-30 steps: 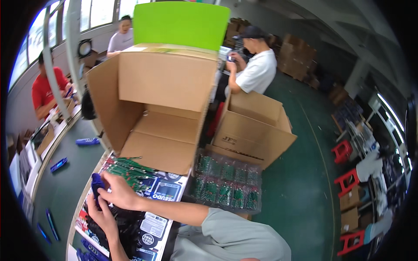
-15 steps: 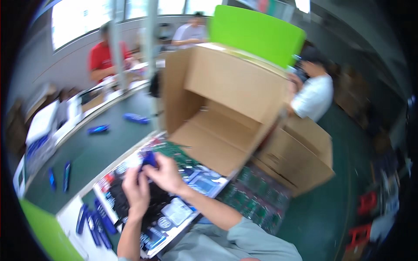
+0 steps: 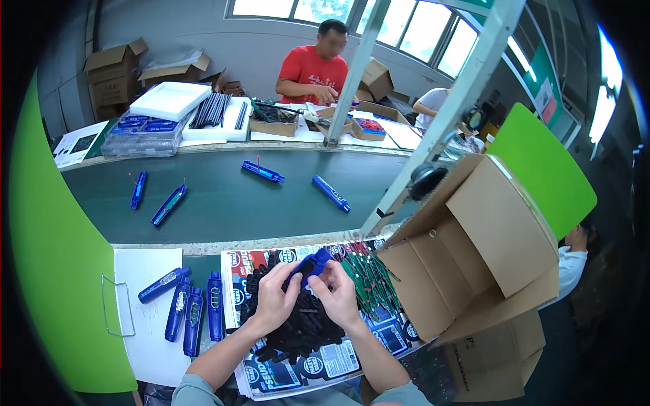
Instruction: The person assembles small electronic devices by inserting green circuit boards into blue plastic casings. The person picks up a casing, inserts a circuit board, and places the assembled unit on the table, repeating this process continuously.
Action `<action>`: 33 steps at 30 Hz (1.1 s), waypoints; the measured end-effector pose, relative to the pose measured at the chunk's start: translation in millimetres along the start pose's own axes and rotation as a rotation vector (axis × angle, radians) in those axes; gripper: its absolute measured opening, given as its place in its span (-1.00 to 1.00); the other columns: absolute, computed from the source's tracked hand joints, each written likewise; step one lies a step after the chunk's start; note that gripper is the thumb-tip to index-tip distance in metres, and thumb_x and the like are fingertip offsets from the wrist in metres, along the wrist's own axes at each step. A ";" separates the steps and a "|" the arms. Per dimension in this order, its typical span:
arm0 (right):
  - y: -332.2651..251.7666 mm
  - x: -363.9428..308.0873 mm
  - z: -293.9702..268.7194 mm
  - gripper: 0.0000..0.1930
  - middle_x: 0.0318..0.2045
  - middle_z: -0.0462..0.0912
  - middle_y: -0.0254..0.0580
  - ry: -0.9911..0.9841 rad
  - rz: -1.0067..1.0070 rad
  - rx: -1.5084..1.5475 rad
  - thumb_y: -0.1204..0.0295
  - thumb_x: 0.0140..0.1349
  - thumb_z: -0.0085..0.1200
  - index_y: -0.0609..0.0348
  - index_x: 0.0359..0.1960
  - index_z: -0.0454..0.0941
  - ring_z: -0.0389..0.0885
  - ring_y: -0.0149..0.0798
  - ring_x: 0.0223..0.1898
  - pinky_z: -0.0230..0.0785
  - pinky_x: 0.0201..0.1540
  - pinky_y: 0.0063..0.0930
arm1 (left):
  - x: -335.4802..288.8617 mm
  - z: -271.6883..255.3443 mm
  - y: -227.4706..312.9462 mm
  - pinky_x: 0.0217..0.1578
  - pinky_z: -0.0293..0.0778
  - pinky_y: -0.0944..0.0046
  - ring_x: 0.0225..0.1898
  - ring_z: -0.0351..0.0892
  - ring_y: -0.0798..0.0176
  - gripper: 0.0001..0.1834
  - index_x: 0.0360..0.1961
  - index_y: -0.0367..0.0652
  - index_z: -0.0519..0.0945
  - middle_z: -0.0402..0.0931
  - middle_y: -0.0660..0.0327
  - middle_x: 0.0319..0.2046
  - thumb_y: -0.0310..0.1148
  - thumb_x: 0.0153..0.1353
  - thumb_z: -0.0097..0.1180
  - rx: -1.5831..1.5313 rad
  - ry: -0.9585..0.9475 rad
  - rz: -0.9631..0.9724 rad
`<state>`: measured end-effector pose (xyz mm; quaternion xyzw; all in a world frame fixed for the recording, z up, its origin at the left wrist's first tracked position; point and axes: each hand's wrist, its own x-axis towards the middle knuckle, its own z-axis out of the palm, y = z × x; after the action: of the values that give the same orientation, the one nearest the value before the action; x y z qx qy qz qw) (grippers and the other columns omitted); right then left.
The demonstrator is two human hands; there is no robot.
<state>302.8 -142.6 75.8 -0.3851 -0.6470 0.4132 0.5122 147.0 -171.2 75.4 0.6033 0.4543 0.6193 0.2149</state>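
Head view. Item held: blue case (image 3: 310,262), a slim oblong plastic shell, bright blue, one rounded end pointing far and right; its near part is hidden by the fingers. It sits above the black parts (image 3: 298,325) heaped on a printed sheet (image 3: 318,369), near the middle of the near bench.

Left hand (image 3: 274,298): fingers curled and closed round the case's near-left end, thumb on top. Right hand (image 3: 335,294): fingers bent and pinched on the case's right side, touching it just beside the left hand. Both forearms enter from the near edge.

Beside the hands, right: a fan of green wires (image 3: 369,281) with red tips, lying on the sheet and touching the flap of an open carton (image 3: 474,257), which is tipped on its side and closes off the right. Left: four more blue cases (image 3: 193,311) in a row on a white sheet (image 3: 145,318), just beside a green panel (image 3: 61,271) that walls the left edge.

Far of the bench edge: a dark green belt (image 3: 223,196) carrying scattered blue cases, well apart from each other, with bare belt between. A slanted metal post (image 3: 433,115) crosses the belt at right. Far side: a person in red (image 3: 311,68) at a table with trays and boxes.
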 end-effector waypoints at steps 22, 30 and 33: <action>30.7 9.5 11.7 -0.82 -0.19 0.64 -0.14 -0.481 -0.273 -0.709 0.43 0.20 0.25 0.18 -0.17 0.70 0.58 -0.03 -0.05 0.44 0.03 -0.19 | 25.9 -43.9 -17.9 -0.48 0.46 0.48 -0.45 0.55 0.53 -0.68 0.17 -0.30 0.53 0.60 0.29 -0.31 -0.45 0.45 0.06 -0.427 0.099 -0.374; 21.5 10.6 -7.7 -0.82 -0.20 0.65 -0.15 -0.425 -0.268 -0.701 0.43 0.20 0.25 0.17 -0.18 0.68 0.59 -0.02 -0.07 0.41 0.01 -0.17 | 30.0 -47.9 -10.8 -0.46 0.47 0.48 -0.44 0.53 0.49 -0.71 0.14 -0.34 0.51 0.57 0.26 -0.33 -0.46 0.47 0.03 -0.408 0.105 -0.406; 20.6 10.9 -20.3 -0.80 -0.19 0.66 -0.14 -0.420 -0.260 -0.732 0.40 0.19 0.27 0.17 -0.17 0.67 0.59 -0.03 -0.06 0.38 -0.02 -0.17 | 30.2 -52.7 -13.3 -0.47 0.48 0.47 -0.45 0.54 0.49 -0.73 0.11 -0.35 0.51 0.59 0.24 -0.31 -0.46 0.47 0.02 -0.426 0.136 -0.415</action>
<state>322.3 -122.2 63.1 -0.3642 -0.8839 0.1583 0.2470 88.2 -156.0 88.5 0.3961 0.4412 0.6824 0.4275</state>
